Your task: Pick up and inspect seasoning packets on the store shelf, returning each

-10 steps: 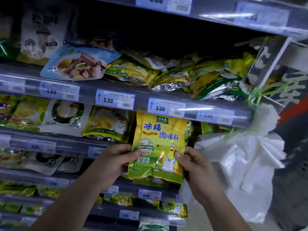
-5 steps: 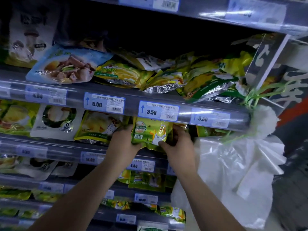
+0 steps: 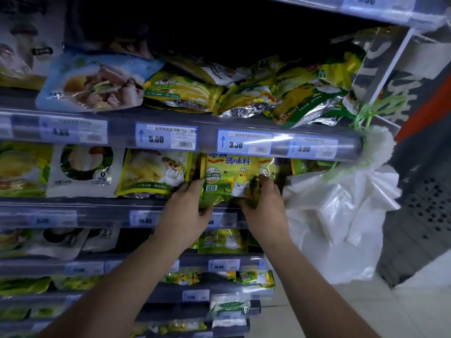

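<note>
A yellow-green seasoning packet with a cartoon chicken stands upright on the second shelf, its top tucked under the price rail. My left hand grips its lower left edge. My right hand pinches its lower right corner. Both hands hold the packet at the shelf's front edge, beside a similar yellow packet on its left.
Blue price tags run along each shelf rail. A pile of yellow and silver packets lies on the shelf above. White plastic bags hang at the shelf's right end. Lower shelves hold more green and yellow packets.
Both hands have lifted the packet from in front of the lower shelves up and forward into the second shelf, under the price rail.
</note>
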### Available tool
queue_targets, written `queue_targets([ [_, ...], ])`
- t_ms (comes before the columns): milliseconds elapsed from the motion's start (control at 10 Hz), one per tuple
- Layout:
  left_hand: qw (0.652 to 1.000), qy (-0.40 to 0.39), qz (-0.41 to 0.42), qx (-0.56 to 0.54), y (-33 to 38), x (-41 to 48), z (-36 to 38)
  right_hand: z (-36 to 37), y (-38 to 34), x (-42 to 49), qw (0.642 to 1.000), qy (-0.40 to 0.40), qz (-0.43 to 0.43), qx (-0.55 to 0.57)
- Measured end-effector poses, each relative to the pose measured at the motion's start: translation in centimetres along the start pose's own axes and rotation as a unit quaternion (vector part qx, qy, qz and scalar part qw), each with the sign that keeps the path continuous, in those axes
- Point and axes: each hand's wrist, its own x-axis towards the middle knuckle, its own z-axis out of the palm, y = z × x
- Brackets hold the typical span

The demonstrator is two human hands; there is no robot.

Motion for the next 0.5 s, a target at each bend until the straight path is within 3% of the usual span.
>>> queue_targets([
  [300, 0.992, -0.069, 0.101, -0.023, -4.1, -4.7, -1.4, 0.6, -0.6, -8.4, 0.997, 0.018, 0.067, -0.036],
  [500, 0.993, -0.086, 0.086, -0.004, -5.9, -8.4, -2.7, 0.8, -1.1, -13.6, 0.994, -0.031, 0.097, -0.038],
])
